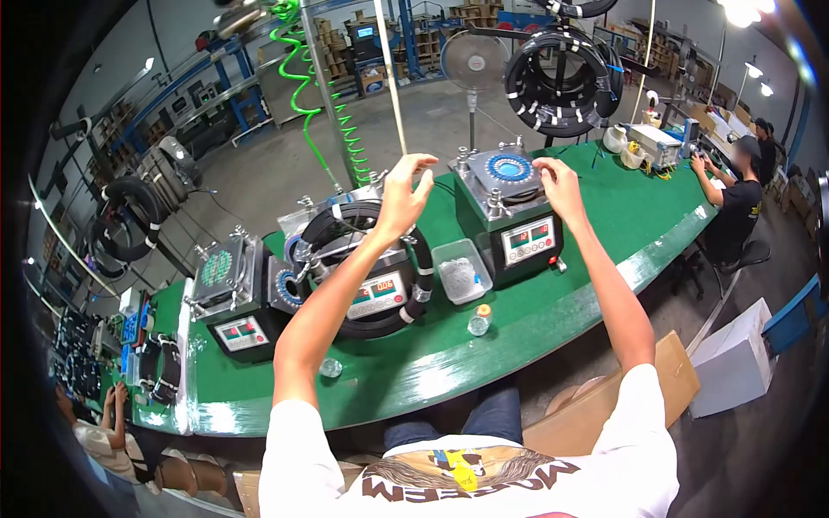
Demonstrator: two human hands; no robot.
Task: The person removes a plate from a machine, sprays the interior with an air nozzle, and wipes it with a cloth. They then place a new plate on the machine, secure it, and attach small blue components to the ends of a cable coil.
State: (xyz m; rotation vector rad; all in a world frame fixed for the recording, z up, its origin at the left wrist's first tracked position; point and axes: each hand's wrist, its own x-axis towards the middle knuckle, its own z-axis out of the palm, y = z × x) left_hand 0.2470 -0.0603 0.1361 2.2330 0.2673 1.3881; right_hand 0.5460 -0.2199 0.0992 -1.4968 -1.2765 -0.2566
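My left hand [406, 197] is raised just left of the right-hand machine [509, 235], its fingers curved and the thumb apart, with nothing in it. At the right side of the same machine's square metal top plate, my right hand [560, 183] is loosely curled, thumb and forefinger apart at the edge. It covers that corner. On the plate lies a ring of small blue pieces [509, 168] around a light blue centre. Clamp knobs [495, 204] stand at the plate's other corners. Red digits glow on the front display [528, 237].
A clear plastic tub [462, 270] and a small orange-capped bottle [479, 320] stand on the green table [414, 384]. Black hose coils [420, 268] drape over the middle machine. Another machine [231, 293] stands left. One person [734, 203] sits at the right, another [104, 432] at lower left.
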